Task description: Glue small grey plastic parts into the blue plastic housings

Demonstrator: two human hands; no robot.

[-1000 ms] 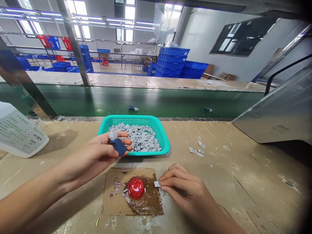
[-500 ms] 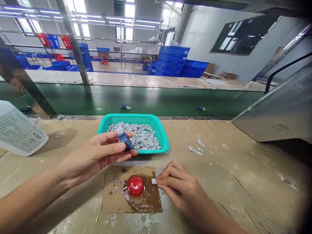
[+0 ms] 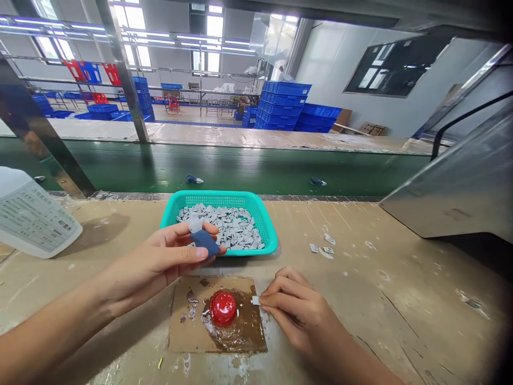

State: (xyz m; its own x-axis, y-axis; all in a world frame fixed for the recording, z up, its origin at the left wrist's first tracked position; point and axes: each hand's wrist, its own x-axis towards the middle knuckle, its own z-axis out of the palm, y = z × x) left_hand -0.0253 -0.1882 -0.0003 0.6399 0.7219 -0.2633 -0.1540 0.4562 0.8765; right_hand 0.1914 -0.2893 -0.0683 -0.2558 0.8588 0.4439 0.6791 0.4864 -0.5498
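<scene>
My left hand (image 3: 172, 254) holds a dark blue piece with a pale grey end (image 3: 205, 243) between thumb and fingers, above the near rim of a green basket (image 3: 272, 235) of small grey parts (image 3: 234, 224). Between the fingertips of my right hand (image 3: 290, 305) is a small light grey part (image 3: 255, 300), at the right edge of a brown cardboard square (image 3: 180, 331). A shiny red domed object (image 3: 223, 308) stands on that cardboard, with wet, glossy liquid around it.
Several grey parts (image 3: 328, 249) lie right of the basket. A white labelled jug (image 3: 36, 214) stands left. Behind runs a green conveyor (image 3: 248, 166) carrying blue-and-grey pieces (image 3: 194, 179). A metal housing (image 3: 449, 187) rises at right.
The blue piece in my left hand has turned, showing a flatter, broader side. Pieces on the conveyor have shifted left. My right hand has hardly moved.
</scene>
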